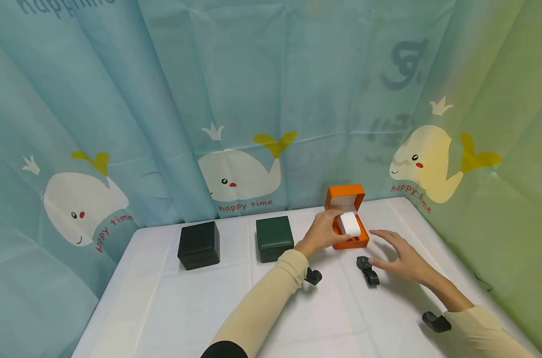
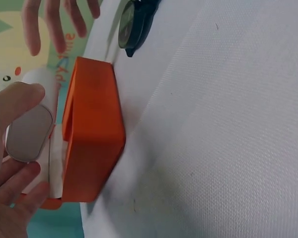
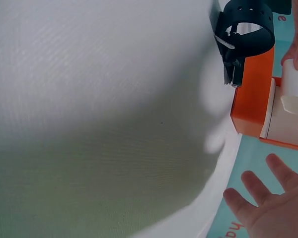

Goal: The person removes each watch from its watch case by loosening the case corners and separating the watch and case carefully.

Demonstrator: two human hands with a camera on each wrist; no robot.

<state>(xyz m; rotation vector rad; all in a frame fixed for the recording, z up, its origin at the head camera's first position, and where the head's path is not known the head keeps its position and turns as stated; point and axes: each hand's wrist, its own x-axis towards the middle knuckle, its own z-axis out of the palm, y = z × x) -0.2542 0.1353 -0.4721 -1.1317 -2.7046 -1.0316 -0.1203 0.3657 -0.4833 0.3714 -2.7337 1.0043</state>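
Observation:
My left hand (image 1: 321, 231) pinches a white watch cushion (image 1: 350, 224) between thumb and fingers, at the opened orange watch box (image 1: 348, 190). In the left wrist view the thumb lies over the rounded cushion (image 2: 32, 130), whose flat grey-white end faces the camera. The cushion is above the box's base; whether it touches the inside I cannot tell. My right hand (image 1: 404, 256) holds nothing, its fingers spread to the right of the box. A black watch (image 1: 368, 272) lies on the table by the right thumb, its strap standing in a loop (image 3: 246, 29).
A black box (image 1: 199, 246) and a dark green box (image 1: 274, 237), both closed, stand to the left on the white-covered table (image 1: 199, 308). Behind hangs a blue curtain (image 1: 235, 89) with whale prints, close to the table's back edge. Black devices are worn on both wrists.

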